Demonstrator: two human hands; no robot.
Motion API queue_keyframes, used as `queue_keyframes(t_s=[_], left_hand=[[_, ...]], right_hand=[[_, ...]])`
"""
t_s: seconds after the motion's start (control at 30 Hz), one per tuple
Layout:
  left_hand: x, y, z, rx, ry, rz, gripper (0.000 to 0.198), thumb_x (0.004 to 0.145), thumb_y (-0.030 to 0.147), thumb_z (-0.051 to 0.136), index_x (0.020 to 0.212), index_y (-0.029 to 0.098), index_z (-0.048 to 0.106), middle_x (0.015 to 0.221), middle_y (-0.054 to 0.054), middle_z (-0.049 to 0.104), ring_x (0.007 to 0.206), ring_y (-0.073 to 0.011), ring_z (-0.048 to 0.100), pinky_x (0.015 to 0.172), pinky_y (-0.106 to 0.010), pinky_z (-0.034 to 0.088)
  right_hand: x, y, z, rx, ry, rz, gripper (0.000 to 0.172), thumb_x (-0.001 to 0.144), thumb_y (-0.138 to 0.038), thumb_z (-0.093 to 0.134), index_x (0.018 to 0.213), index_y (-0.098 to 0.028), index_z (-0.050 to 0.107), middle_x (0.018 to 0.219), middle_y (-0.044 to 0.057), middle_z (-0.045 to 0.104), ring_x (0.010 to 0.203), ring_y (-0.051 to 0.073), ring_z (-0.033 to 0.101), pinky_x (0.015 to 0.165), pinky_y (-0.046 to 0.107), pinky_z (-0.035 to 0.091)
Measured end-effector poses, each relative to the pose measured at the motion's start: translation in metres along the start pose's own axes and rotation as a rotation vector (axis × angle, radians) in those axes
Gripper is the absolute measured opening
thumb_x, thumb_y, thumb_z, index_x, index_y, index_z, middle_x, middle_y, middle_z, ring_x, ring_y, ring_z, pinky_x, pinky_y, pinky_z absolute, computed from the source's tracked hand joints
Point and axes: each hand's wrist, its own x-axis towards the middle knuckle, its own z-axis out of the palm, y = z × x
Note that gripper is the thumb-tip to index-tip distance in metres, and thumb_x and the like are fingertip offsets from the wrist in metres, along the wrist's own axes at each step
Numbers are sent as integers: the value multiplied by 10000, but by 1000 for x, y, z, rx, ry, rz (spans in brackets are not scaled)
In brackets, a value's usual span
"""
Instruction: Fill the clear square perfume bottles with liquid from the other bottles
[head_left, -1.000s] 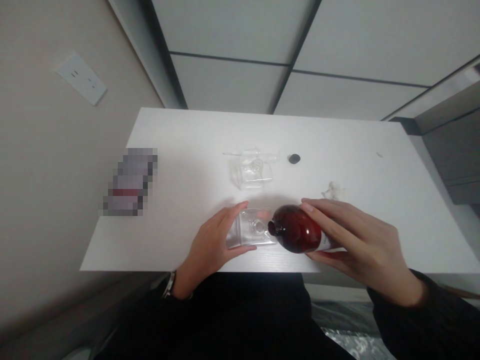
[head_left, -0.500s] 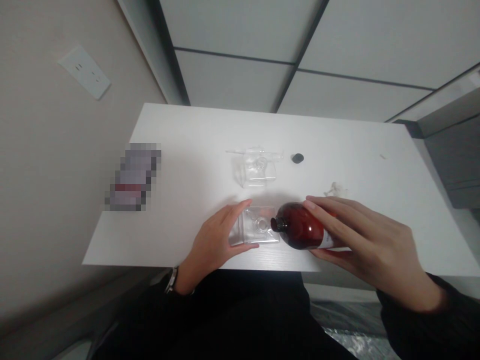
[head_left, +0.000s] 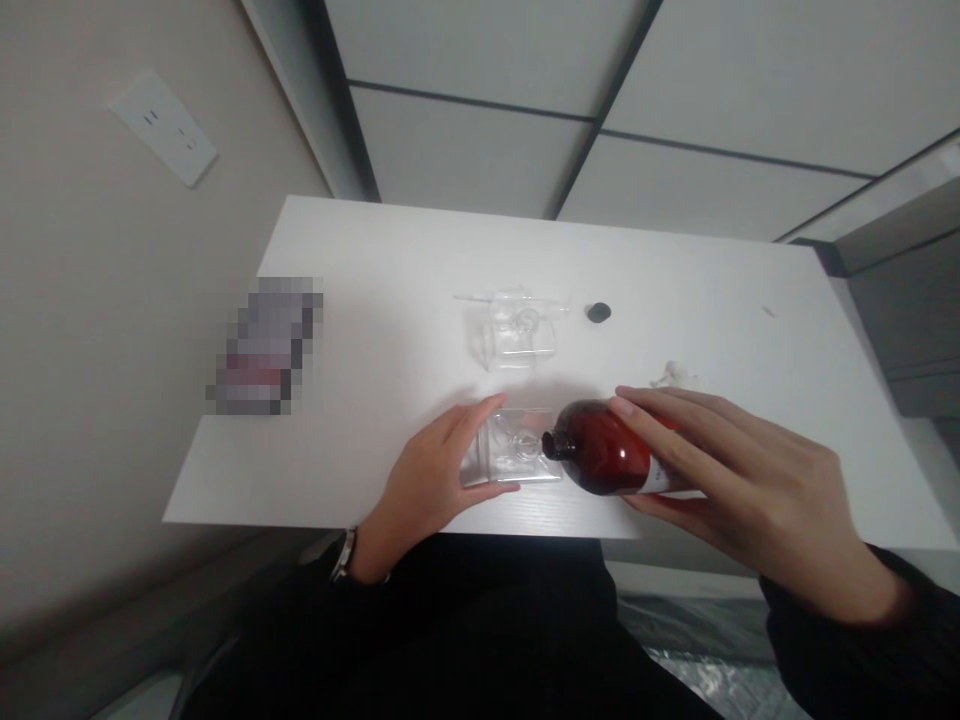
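R hand (head_left: 750, 485): grip clamped on amber btl (head_left: 611, 447), tipped twd clear container (head_left: 504, 460). L hand (head_left: 427, 470): grip clamped across container's L end, on desk (head_left: 360, 400) nr front edge. Beyond: 2nd clear container (head_left: 517, 340); small dark obj. (head_left: 598, 313) to its R.

White table (head_left: 390, 310), faint wood grain; 4 pale panels (head_left: 465, 150) beyond, split by dark strips (head_left: 609, 112). Beige wall (head_left: 82, 280) at left, 1 white outlet plate (head_left: 166, 132) on it. Grey furniture (head_left: 907, 320) at right edge. Crinkled shiny sheet (head_left: 709, 682) low right. Dim, soft light.
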Motion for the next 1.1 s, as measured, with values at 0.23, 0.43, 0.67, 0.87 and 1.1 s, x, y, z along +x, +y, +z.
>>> queue_keyframes(t_s=[0.23, 0.43, 0.67, 0.87, 1.1], left_hand=[[-1, -1, 0, 11, 15, 26, 936, 837, 442, 876, 1584, 287, 334, 1505, -125, 617, 1354, -324, 636, 1115, -496, 563], [-1, 0, 0, 2, 0, -4, 925, 846, 452, 867, 1590, 310, 337, 1501, -114, 619, 1354, -327, 638, 1112, -496, 567], [-1, -1, 1, 6, 8, 5, 914, 850, 455, 863, 1587, 302, 343, 1512, -117, 614, 1368, -326, 629, 1121, -496, 562], [-1, -3, 1, 9, 13, 17, 924, 839, 452, 872, 1580, 291, 344, 1498, -126, 624, 1349, -332, 643, 1101, -501, 576], [0, -3, 1, 9, 16, 29, 939, 829, 425, 885, 1579, 294, 336, 1502, -126, 621, 1357, -327, 638, 1112, -497, 568]], right_hand=[[1, -1, -2, -25, -6, -13, 718, 998, -315, 702, 1634, -173, 400, 1330, 165, 739, 1114, 324, 749, 816, 419, 636], [2, -1, -5, -41, 9, -19, 566, 991, -295, 713, 1509, -130, 552, 1315, 166, 745, 1098, 316, 748, 816, 415, 623], [5, -2, -7, -59, 9, -27, 508, 988, -294, 713, 1447, -113, 594, 1304, 168, 748, 1095, 317, 750, 811, 410, 619], [4, -1, -9, -79, 13, -25, 526, 974, -287, 730, 1455, -126, 591, 1310, 167, 748, 1086, 322, 753, 798, 412, 620], [3, 0, -14, -79, 6, -17, 624, 961, -252, 745, 1536, -153, 526, 1328, 166, 743, 1098, 340, 754, 790, 439, 633]])
